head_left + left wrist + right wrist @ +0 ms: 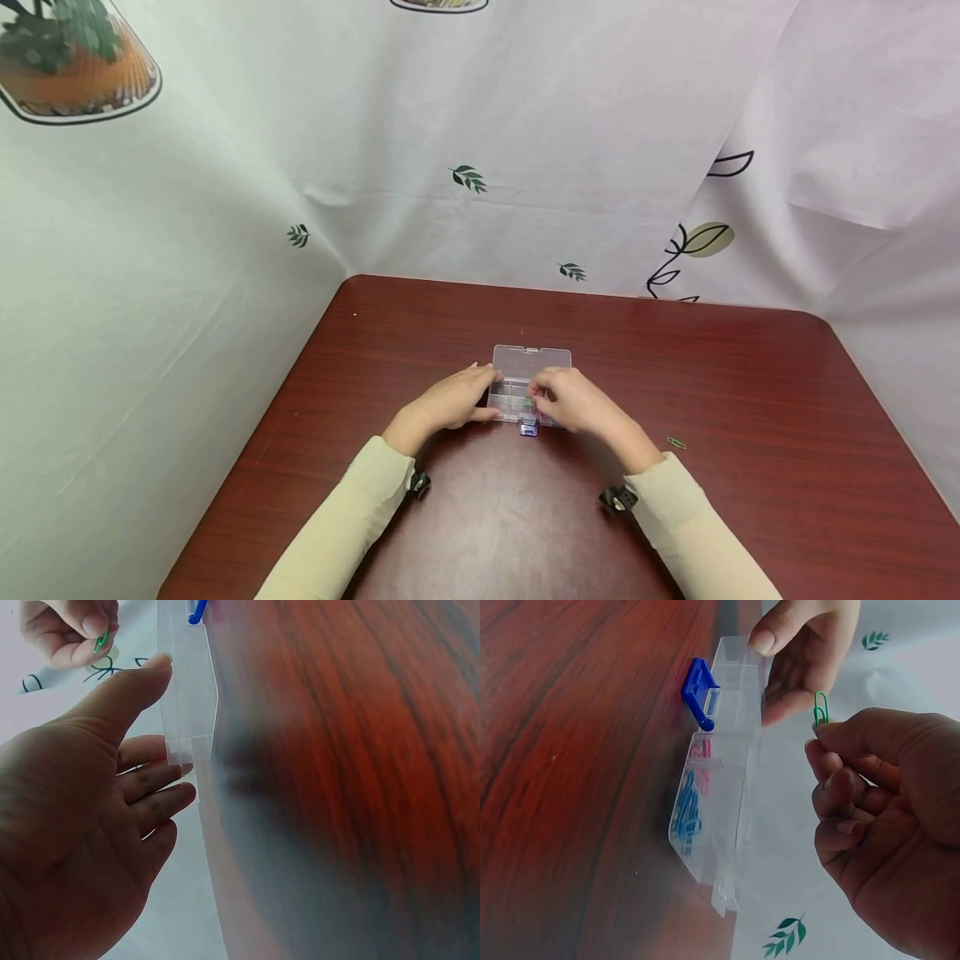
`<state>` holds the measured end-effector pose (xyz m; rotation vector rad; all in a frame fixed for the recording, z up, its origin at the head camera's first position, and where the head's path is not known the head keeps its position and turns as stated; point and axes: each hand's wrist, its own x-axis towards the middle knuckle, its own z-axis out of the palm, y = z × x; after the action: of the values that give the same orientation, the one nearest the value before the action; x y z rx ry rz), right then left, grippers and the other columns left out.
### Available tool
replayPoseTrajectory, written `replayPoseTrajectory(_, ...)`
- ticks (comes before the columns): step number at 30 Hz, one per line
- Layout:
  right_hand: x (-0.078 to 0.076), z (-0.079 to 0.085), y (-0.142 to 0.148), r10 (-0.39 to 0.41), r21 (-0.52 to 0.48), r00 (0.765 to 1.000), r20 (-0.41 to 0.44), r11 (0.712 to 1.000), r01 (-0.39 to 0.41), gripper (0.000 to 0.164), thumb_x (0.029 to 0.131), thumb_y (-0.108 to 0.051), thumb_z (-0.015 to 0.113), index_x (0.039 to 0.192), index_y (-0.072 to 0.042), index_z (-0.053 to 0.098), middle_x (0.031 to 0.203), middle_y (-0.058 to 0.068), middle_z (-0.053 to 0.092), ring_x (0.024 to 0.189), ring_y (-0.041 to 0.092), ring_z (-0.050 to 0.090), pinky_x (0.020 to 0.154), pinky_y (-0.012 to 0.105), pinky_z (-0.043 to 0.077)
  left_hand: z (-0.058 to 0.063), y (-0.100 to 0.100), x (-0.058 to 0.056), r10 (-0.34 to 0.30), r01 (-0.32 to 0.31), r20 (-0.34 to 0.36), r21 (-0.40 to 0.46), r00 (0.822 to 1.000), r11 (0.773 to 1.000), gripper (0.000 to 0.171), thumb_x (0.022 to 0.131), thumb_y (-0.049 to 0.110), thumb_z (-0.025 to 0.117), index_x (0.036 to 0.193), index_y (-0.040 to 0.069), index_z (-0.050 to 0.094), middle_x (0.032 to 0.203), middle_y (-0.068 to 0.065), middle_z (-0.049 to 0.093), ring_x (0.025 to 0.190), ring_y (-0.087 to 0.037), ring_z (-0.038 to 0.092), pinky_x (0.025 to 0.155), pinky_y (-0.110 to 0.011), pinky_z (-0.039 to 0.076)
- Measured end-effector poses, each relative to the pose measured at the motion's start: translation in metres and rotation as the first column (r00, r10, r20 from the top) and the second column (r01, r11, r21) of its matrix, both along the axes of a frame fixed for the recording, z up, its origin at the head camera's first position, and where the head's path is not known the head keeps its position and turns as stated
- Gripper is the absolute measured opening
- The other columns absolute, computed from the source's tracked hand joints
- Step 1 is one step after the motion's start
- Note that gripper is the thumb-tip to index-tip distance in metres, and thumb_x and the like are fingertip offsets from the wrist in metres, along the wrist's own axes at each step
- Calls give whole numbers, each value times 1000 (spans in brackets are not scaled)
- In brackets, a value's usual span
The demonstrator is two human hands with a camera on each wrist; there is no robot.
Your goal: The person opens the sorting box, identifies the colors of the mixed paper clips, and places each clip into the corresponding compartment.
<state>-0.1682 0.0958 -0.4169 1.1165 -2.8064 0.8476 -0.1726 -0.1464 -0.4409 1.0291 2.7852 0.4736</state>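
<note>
A clear plastic compartment box lies on the table with its lid raised at the back and a blue latch hanging at its front. My right hand pinches a green paper clip between thumb and forefinger, above the box. Straight-fingered, my left hand rests along the left end of the box, its thumb at the front edge. Through the front wall in the right wrist view show blue paper clips and pink paper clips, in separate compartments.
Another green paper clip lies on the reddish-brown table, to the right of my right hand. White patterned cloth hangs behind the table and along its sides. Dark straps with small devices sit at both wrists.
</note>
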Motion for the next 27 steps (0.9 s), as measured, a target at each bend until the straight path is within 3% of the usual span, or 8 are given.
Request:
replayPoseTrajectory(13,-6,-3,-11,-16,13,997,73,1000,16,5,91,-6,70,90,-9,74,80,-6,61,73,7,54,64,21,49,0,0,0,13,-13,10,-13,1000,1000,54,96,32,71,135,-1,53,136,-16,59,137,-37,50,125,-44,28)
replayPoseTrajectory(27,-10,-6,-14,-25,26,995,99,999,22,6,90,-6,70,92,-9,73,82,-6,64,75,7,56,66,23,51,-1,0,0,13,-13,11,-10,1000,1000,55,96,32,71,136,-2,53,138,-18,59,138,-38,48,125,-45,28)
